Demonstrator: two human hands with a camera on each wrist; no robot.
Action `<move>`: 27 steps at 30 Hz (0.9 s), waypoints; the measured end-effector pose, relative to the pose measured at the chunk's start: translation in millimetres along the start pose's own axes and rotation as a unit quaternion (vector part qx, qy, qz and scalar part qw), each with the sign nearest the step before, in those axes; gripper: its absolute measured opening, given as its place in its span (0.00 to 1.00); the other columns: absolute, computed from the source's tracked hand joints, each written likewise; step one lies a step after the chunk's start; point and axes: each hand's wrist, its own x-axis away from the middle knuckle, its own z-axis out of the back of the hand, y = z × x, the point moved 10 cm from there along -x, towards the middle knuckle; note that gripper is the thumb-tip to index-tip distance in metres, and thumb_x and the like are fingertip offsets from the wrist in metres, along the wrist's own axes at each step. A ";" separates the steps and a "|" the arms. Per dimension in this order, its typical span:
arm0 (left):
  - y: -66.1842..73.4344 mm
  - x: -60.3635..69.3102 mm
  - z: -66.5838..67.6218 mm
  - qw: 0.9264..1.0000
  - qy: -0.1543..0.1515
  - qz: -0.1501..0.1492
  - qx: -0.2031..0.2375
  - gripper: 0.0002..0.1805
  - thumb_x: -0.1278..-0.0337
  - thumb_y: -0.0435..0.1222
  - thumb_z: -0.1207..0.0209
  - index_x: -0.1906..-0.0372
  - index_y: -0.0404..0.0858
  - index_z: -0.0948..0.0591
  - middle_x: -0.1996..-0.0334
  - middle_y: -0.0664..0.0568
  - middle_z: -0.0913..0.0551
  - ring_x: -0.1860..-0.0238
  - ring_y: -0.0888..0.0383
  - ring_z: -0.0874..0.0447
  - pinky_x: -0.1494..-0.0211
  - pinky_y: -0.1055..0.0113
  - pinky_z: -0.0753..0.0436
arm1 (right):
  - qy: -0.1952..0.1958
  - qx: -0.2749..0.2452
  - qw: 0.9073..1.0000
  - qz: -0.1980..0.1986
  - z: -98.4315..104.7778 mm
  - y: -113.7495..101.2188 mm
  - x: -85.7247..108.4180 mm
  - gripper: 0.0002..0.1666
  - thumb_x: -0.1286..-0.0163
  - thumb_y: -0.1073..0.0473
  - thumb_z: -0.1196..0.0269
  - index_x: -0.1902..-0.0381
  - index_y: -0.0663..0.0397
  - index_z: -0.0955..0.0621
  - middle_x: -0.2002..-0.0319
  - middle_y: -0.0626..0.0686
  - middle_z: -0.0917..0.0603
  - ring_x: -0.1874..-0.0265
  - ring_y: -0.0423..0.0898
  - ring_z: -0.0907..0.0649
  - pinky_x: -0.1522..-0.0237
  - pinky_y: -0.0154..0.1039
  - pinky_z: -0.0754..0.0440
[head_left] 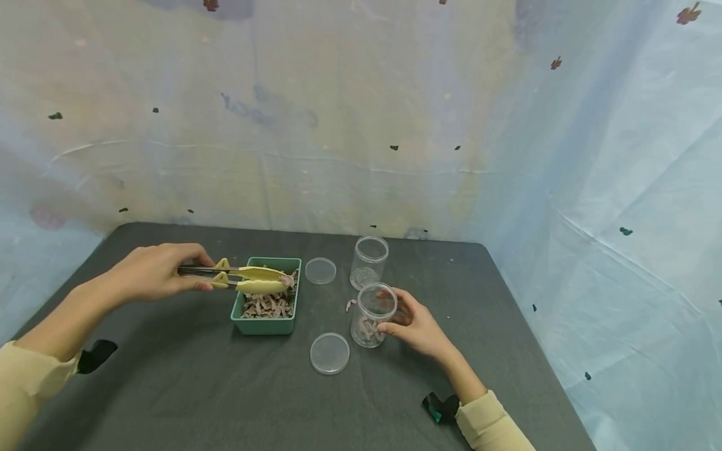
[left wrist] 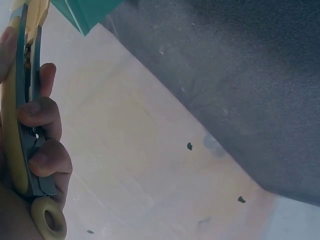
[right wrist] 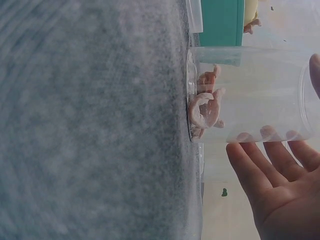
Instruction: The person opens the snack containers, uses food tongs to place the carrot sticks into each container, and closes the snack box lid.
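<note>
My left hand grips a pair of tongs with yellow tips, held over a green rectangular container. The tips pinch a small clump of brownish-pink strips, and more strips lie in the container. In the left wrist view, fingers curl round the tongs' handle. My right hand holds a clear jar by its side, thumb and fingers on opposite sides. The jar stands upright on the table; a few curled strips lie at its bottom in the right wrist view.
Behind the held jar stands a second clear jar, uncapped. Two clear round lids lie flat: one lid right of the container, another lid nearer me. A loose strip lies on the dark tabletop. Patterned sheeting hangs behind.
</note>
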 end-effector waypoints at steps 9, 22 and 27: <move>-10.9 10.8 5.6 0.998 0.008 0.033 0.044 0.26 0.43 0.61 0.30 0.47 0.49 0.14 0.56 0.59 0.13 0.65 0.62 0.20 0.68 0.60 0.27 | 0.000 0.004 1.000 0.000 0.3 0.2 -0.3 0.43 0.33 0.65 0.27 0.24 0.60 0.33 0.30 0.64 0.25 0.32 0.66 0.24 0.38 0.44 0.20; -13.9 17.4 21.8 0.995 0.033 0.049 0.078 0.23 0.39 0.54 0.28 0.45 0.48 0.16 0.58 0.56 0.15 0.71 0.59 0.27 0.71 0.61 0.33 | 0.000 0.002 1.000 0.000 -0.1 -0.2 -0.4 0.43 0.33 0.66 0.27 0.24 0.58 0.33 0.29 0.65 0.26 0.31 0.66 0.25 0.37 0.44 0.20; -13.3 17.2 22.3 0.994 0.034 0.048 0.089 0.23 0.39 0.54 0.29 0.45 0.48 0.16 0.59 0.56 0.15 0.73 0.60 0.27 0.72 0.62 0.33 | 0.001 0.007 1.000 0.003 -0.1 -0.2 -0.7 0.43 0.33 0.65 0.27 0.24 0.57 0.33 0.30 0.64 0.25 0.31 0.65 0.25 0.38 0.45 0.20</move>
